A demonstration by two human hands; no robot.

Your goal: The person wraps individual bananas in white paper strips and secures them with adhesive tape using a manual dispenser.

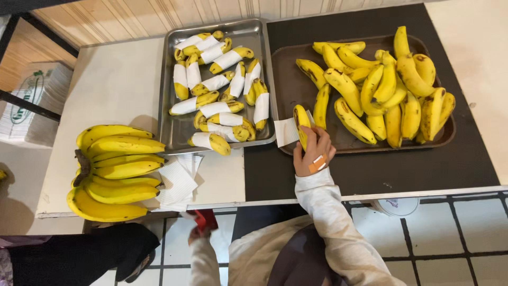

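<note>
My right hand [313,156], with a plaster on its back, grips a single yellow banana [301,123] at the front left edge of the brown tray [288,79]. A white paper sheet [286,132] lies against that banana. The brown tray holds several loose unwrapped bananas [386,90]. To its left, a metal tray [165,106] holds several bananas wrapped in white paper [222,85]. My left hand [197,233] is low, below the table's front edge, closed around a small red object [205,218].
A large bunch of bananas [116,169] lies on the white table at the left, beside a stack of white paper sheets [177,182]. A black mat [370,169] lies under the brown tray. A pale box [32,100] sits at the far left. Dark clothing [79,254] shows at the bottom left.
</note>
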